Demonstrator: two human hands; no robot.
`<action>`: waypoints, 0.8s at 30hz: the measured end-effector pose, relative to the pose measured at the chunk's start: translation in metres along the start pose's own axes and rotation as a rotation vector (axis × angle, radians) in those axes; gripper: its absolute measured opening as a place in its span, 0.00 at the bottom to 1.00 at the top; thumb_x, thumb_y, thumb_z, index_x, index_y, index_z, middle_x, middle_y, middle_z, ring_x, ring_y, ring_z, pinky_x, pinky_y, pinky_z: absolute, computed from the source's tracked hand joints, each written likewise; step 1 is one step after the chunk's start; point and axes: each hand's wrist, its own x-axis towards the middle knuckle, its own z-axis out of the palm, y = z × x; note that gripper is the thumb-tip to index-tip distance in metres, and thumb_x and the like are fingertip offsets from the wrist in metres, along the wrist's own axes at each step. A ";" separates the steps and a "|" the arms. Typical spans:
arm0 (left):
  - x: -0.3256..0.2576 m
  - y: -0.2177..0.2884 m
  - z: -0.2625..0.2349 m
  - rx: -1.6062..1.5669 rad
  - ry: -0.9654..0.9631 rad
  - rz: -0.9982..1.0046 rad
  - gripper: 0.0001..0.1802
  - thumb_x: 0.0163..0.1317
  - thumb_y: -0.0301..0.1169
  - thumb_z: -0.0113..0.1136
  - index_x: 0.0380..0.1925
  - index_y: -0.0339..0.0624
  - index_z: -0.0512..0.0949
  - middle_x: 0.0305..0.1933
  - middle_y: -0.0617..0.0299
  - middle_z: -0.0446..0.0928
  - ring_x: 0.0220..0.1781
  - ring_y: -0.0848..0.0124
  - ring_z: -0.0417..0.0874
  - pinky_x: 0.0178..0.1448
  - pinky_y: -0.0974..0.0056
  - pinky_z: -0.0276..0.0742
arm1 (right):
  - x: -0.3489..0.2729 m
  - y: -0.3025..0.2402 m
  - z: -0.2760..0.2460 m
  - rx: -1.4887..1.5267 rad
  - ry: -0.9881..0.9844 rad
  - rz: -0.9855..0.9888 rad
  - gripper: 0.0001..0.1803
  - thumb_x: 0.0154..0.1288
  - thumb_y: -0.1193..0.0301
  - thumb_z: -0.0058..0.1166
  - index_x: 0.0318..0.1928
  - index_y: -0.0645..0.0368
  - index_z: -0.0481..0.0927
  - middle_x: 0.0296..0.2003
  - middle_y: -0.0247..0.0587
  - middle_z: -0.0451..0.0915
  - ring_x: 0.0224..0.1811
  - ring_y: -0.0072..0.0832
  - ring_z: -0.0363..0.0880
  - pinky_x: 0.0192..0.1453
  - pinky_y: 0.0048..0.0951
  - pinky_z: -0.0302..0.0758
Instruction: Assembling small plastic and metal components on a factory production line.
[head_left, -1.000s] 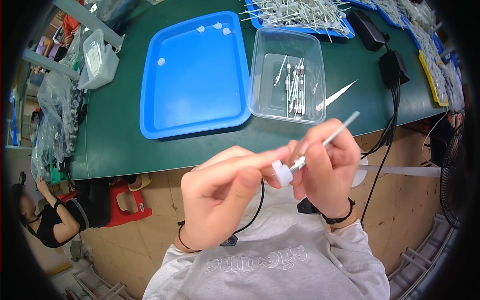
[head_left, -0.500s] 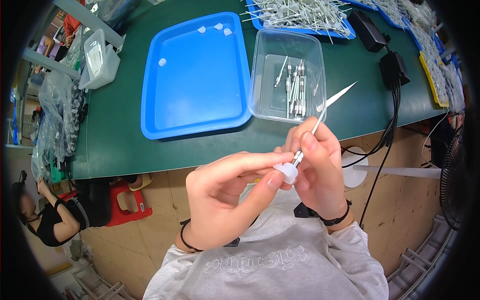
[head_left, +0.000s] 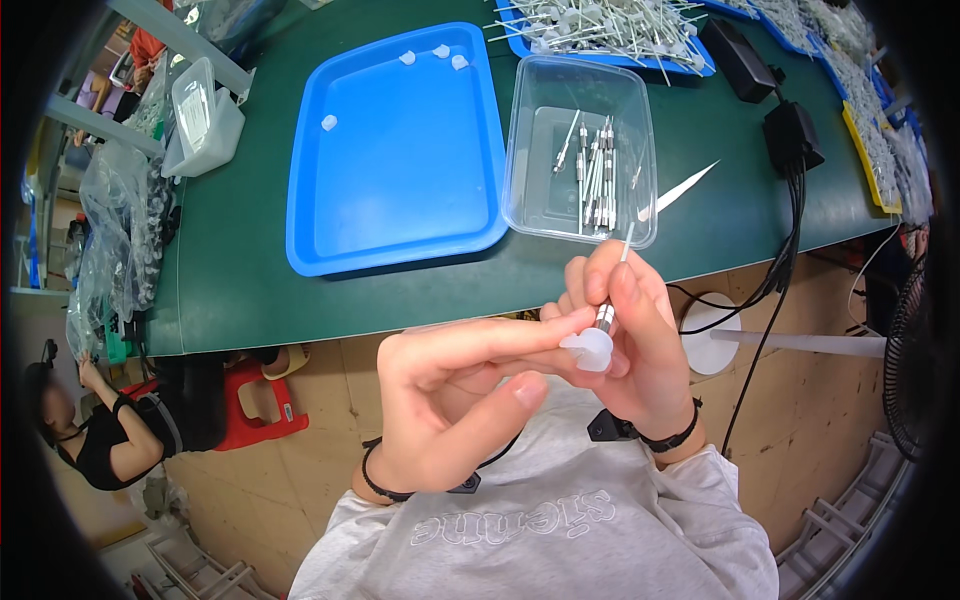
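Note:
Pinched in my right hand (head_left: 640, 325) is a thin white rod (head_left: 628, 243) with a shiny metal fitting (head_left: 604, 317) at its lower end. A translucent white plastic cap (head_left: 595, 351) sits at the fitting's end; how far it is pushed on is hard to see. My left hand (head_left: 450, 395) is open beside it, thumb apart, its stretched forefinger touching or very near the cap and fitting. Beyond my hands, a clear plastic box (head_left: 535, 215) holds several similar rods with metal fittings. A blue tray (head_left: 400, 265) to its left carries several small white caps (head_left: 407, 58).
At the far edge, another blue tray (head_left: 690, 72) is heaped with white rods and caps. A pointed white strip (head_left: 680, 190) lies right of the clear box. Black adapters (head_left: 792, 135) trail cables over the table's right edge. A person (head_left: 125, 430) sits at left; a fan (head_left: 905, 360) stands right.
My left thumb has lifted off the cap and moved away from the forefinger. The rod, fitting and cap have tilted more upright in my right hand and shifted slightly right.

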 end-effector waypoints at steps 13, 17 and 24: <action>-0.001 0.004 0.010 0.163 0.077 -0.040 0.15 0.51 0.12 0.50 0.41 0.23 0.71 0.36 0.45 0.77 0.41 0.63 0.80 0.48 0.65 0.74 | -0.001 0.006 -0.004 0.251 -0.020 0.128 0.12 0.65 0.62 0.44 0.33 0.59 0.70 0.14 0.25 0.65 0.13 0.08 0.50 0.18 0.14 0.51; -0.001 -0.002 0.010 0.239 0.159 -0.036 0.12 0.51 0.14 0.56 0.38 0.26 0.74 0.36 0.48 0.78 0.39 0.66 0.80 0.45 0.68 0.76 | -0.003 0.004 -0.003 0.144 0.043 0.032 0.10 0.63 0.66 0.47 0.33 0.62 0.70 0.18 0.29 0.69 0.15 0.10 0.60 0.19 0.13 0.57; 0.006 -0.007 -0.001 0.179 0.115 -0.180 0.10 0.52 0.16 0.56 0.37 0.25 0.75 0.34 0.49 0.78 0.36 0.66 0.80 0.43 0.66 0.78 | -0.004 0.003 -0.009 -0.069 0.018 -0.283 0.03 0.57 0.81 0.50 0.32 0.68 0.71 0.26 0.36 0.72 0.25 0.18 0.75 0.24 0.15 0.70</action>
